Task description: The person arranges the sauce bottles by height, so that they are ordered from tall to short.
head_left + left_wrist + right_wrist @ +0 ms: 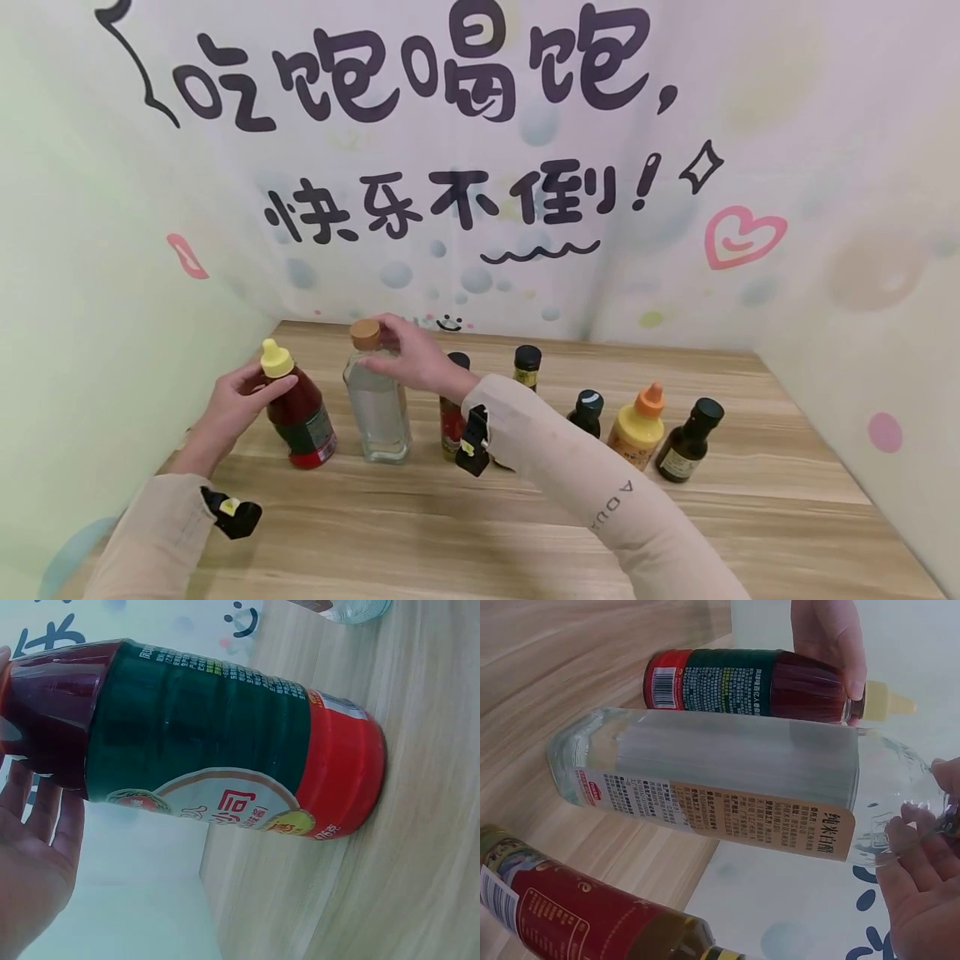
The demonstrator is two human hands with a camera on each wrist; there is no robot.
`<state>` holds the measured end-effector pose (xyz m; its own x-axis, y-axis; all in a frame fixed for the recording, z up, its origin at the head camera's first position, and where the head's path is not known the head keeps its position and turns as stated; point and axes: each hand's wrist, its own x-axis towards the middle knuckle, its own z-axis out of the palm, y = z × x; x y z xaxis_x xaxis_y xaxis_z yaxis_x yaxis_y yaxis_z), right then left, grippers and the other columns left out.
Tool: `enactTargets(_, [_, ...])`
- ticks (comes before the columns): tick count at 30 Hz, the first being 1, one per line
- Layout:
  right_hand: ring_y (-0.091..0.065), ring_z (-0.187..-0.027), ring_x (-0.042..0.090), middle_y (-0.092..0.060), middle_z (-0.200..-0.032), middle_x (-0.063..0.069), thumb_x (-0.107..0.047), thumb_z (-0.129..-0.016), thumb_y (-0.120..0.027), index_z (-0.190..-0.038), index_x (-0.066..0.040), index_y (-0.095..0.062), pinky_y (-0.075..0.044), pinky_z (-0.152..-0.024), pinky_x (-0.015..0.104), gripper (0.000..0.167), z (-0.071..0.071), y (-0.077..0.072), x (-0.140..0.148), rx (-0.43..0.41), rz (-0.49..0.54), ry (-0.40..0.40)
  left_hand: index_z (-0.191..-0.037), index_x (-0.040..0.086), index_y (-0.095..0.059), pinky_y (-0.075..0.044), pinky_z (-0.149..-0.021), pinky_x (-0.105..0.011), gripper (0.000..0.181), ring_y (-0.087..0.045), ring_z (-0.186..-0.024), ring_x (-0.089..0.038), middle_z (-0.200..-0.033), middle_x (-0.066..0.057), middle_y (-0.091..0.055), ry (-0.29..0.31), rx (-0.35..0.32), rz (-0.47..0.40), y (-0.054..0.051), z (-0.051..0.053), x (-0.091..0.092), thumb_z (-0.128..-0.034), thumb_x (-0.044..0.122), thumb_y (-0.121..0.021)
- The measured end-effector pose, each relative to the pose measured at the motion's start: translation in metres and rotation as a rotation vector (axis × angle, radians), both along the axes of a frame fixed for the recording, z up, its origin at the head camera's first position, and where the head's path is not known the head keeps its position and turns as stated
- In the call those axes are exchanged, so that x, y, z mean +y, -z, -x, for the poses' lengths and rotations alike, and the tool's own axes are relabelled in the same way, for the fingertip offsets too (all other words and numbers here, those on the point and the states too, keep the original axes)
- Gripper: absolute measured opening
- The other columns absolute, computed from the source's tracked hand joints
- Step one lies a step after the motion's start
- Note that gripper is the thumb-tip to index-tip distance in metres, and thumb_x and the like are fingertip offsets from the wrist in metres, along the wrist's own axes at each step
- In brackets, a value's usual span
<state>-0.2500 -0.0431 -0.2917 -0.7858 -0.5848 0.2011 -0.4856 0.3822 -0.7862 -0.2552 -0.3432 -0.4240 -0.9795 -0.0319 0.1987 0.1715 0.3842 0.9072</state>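
Note:
At the table's left, my left hand (227, 412) grips a ketchup bottle (302, 421) near its yellow nozzle cap, thumb on one side and fingers on the other. The bottle has a dark green label and a red base, seen close in the left wrist view. Beside it stands a clear glass vinegar bottle (381, 421) with an orange-brown cap. My right hand (420, 360) holds this one round its neck, just below the cap. Its printed tan label (772, 817) shows in the right wrist view. Both bottles stand upright, apart from each other.
Right of the vinegar stands a red-labelled bottle (452, 429), partly behind my right arm. Further right are a black-capped bottle (528, 360), a small dark bottle (588, 407), a yellow squeeze bottle (637, 432) and another dark bottle (686, 446). A printed wall sheet (420, 287) closes the back.

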Motion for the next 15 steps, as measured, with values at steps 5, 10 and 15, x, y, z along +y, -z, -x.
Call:
enactTargets(5, [-0.052,-0.105,0.014,-0.055,-0.115,0.003,-0.015,-0.081,-0.065,-0.119,-0.008,-0.048,-0.04,-0.088,0.022,0.043,0.002,-0.004,-0.001,-0.034,-0.012,0.008,-0.126,0.025,-0.049,-0.047,-0.072,-0.031,0.048,-0.051,-0.1,-0.015,-0.116,-0.001,-0.054,-0.057,0.012,0.022,0.031,0.021,-0.016,-0.0817,0.039,-0.061])
enactTargets(10, [-0.054,-0.1,0.013,-0.057,-0.111,0.002,-0.014,-0.08,-0.067,-0.117,-0.009,-0.051,-0.042,-0.084,0.021,0.04,0.002,-0.009,-0.001,-0.057,0.002,0.012,-0.125,0.03,-0.049,-0.047,-0.072,-0.031,0.048,-0.052,-0.1,-0.017,-0.115,-0.001,-0.054,-0.088,0.041,0.039,0.057,0.04,-0.029,-0.0806,0.044,-0.06])
enactTargets(15, [-0.056,-0.094,0.01,-0.06,-0.105,0.002,-0.012,-0.079,-0.067,-0.113,-0.008,-0.054,-0.044,-0.079,0.019,0.037,0.003,-0.01,-0.002,-0.075,0.036,0.015,-0.123,0.016,-0.052,-0.047,-0.07,-0.026,0.043,-0.054,-0.093,-0.011,-0.105,0.0,-0.058,-0.028,0.036,0.01,0.011,0.007,-0.003,-0.0841,0.032,-0.06])
